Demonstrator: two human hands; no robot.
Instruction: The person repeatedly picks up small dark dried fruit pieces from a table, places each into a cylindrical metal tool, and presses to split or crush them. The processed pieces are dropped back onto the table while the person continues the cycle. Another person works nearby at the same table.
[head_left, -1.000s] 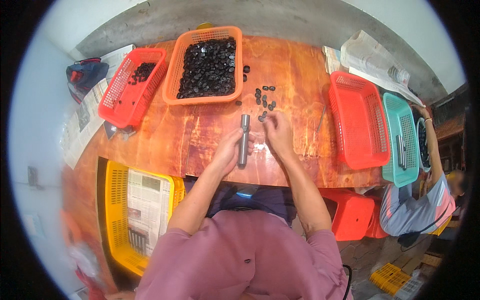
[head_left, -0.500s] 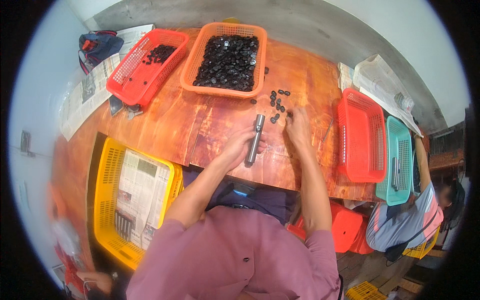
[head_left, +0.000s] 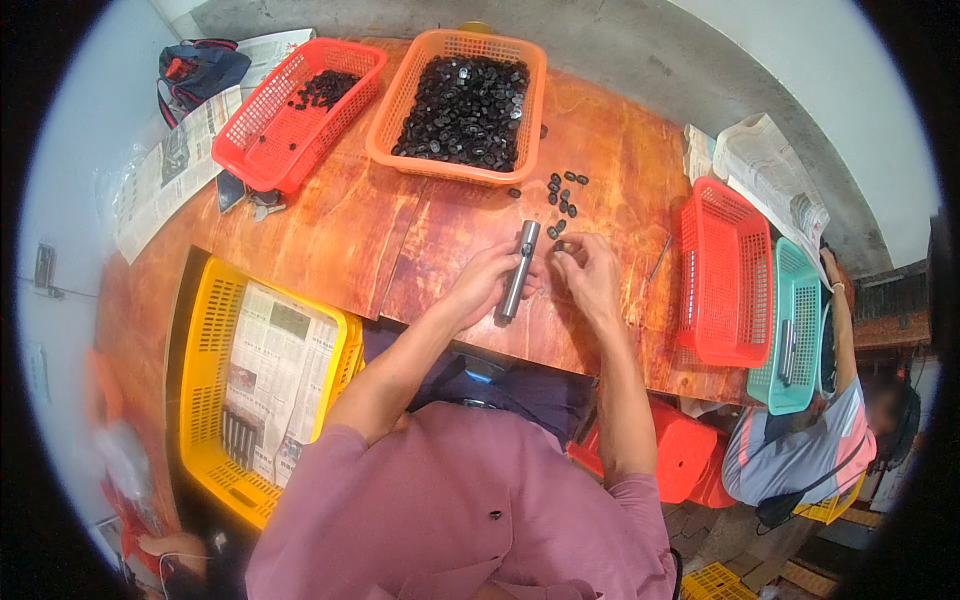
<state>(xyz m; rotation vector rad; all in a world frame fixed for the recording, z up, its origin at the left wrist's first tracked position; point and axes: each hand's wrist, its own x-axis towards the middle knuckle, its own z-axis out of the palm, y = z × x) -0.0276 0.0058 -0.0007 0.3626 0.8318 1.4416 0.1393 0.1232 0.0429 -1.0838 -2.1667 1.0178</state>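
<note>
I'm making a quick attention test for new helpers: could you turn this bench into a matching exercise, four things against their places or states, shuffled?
Things
1. metal tube
2. orange basket
3. green basket
4. yellow crate

Places or states
a. lined with newspaper
b. held in the person's left hand
c. beside the right-hand red basket
d. filled with many small black pieces

Right pairs: 1-b, 2-d, 3-c, 4-a
</note>
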